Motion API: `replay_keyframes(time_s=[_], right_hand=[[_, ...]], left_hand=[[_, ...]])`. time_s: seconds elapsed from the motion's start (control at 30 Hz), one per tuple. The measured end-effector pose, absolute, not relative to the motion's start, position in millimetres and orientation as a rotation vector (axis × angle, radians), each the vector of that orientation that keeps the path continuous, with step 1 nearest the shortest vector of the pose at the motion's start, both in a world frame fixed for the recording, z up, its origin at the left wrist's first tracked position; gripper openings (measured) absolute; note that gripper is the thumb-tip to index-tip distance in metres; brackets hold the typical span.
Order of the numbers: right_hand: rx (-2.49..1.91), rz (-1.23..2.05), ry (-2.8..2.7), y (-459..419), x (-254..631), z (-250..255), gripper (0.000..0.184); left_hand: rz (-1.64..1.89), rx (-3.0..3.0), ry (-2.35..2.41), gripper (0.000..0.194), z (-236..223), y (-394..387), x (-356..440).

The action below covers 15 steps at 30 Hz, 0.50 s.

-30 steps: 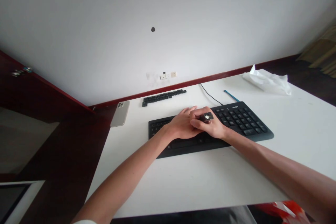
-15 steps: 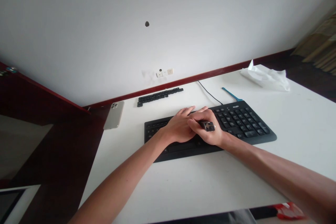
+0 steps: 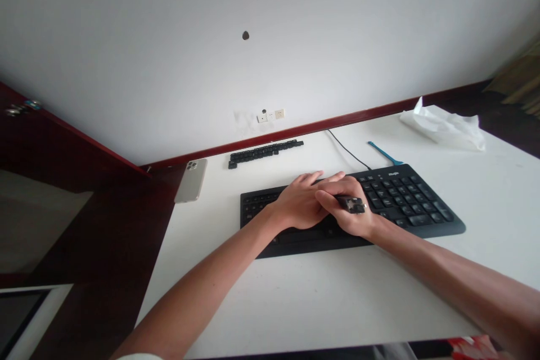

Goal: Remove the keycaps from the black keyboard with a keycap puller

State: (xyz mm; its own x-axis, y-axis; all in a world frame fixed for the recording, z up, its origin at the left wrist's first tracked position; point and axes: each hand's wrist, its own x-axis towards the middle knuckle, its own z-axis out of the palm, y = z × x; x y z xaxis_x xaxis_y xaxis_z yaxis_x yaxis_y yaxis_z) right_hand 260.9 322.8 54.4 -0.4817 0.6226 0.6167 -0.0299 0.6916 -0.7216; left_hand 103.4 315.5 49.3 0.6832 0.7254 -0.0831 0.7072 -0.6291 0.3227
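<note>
A black keyboard [image 3: 415, 198] lies on the white table, its middle covered by my hands. My left hand [image 3: 301, 202] rests flat across its keys with the fingers stretched toward the far edge. Against it, on the right, my right hand [image 3: 348, 202] is closed around a slim dark-handled tool [image 3: 353, 204]. The tool's near end pokes out toward me; its far end is hidden under the hands, so its kind cannot be made out. Behind the keyboard, black keycaps [image 3: 264, 152] stand in rows on the table.
A blue tool [image 3: 385, 153] and the keyboard's cable [image 3: 346, 148] lie beyond the keyboard. At the back right sits a white plastic bag [image 3: 447, 126]. A phone [image 3: 190, 181] lies at the table's left edge. The wall with sockets [image 3: 270, 116] rises behind.
The whole view has shifted slightly, so everything sits a bit further right. Both hands keep nearly the same pose on the keyboard, the tool still in the right one.
</note>
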Motion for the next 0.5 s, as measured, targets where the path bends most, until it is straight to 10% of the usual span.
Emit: replay_keyframes(time_s=[0.5], right_hand=[[-0.577, 0.861, -1.945, 322.3, 265.3, 53.0, 0.056]], left_hand=[[0.129, 2.6, 1.13, 0.056, 45.8, 314.2, 104.2]])
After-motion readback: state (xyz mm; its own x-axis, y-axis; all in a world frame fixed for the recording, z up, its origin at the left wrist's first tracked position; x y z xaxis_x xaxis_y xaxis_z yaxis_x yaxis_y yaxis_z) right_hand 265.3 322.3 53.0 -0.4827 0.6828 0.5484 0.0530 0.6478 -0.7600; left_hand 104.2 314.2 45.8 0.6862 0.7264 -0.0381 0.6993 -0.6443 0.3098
